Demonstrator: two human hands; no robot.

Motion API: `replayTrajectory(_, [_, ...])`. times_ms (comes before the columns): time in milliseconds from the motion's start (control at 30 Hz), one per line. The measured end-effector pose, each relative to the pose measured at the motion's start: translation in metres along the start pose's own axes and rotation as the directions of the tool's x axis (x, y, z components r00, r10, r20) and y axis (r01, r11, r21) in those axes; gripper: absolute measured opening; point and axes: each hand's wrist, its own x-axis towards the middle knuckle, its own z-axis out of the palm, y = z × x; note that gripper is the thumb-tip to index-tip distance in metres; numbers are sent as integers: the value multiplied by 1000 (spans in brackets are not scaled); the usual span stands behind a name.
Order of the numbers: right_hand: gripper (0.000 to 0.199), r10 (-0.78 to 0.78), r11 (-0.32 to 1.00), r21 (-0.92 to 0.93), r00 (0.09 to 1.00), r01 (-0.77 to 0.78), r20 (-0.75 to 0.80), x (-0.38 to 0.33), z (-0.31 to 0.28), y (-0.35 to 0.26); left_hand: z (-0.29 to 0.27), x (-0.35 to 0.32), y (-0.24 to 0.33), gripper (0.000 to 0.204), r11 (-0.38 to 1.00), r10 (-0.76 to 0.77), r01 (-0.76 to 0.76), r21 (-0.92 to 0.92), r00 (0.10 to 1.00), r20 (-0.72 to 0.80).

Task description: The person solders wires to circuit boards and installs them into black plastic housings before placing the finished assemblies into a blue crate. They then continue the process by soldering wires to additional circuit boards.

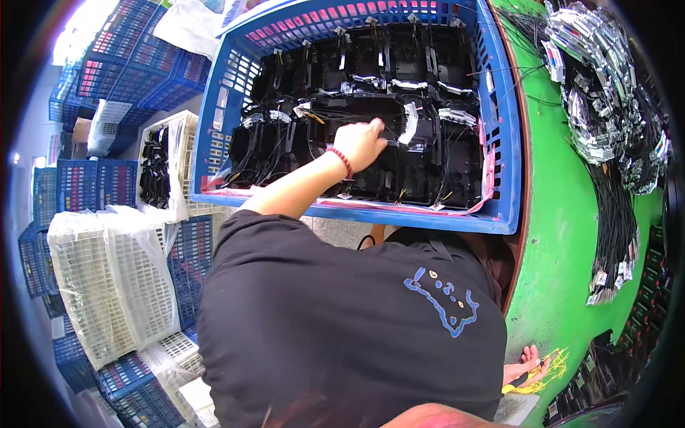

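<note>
My left hand [362, 148], with a red bead bracelet at the wrist, reaches into a large blue plastic crate [342, 215]. Its fingers are curled on the near edge of a black plastic part [364, 110] with thin black wires and a white-labelled end. That part lies across rows of similar black parts [410, 57], many with white tags and small connectors. My right hand does not show. Below the crate's near rim a bit of skin with a dark band [367, 241] is visible; I cannot tell whose limb it is.
A green table [553, 235] to the right bears a bundle of labelled black cables [606, 93]. At lower right another hand [526, 366], apparently a co-worker's, holds yellow wires [553, 371]. Stacked blue crates [96, 182] and white crates [103, 285] under plastic film stand on the left.
</note>
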Motion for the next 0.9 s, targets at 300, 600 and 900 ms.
replayTrajectory(300, [34,-12,1000,-11,1000,12,-9,0,0,8,69,-17,10,45,358,-456,414,-837,860,230])
replayTrajectory(600, [34,19,999,-26,999,-20,-40,-3,4,-2,-9,49,-103,18,724,-469,65,-687,776,-421])
replayTrajectory(900, [36,-37,986,-162,999,33,-25,-1,6,-5,-128,131,-213,83,601,-777,762,-240,487,-399])
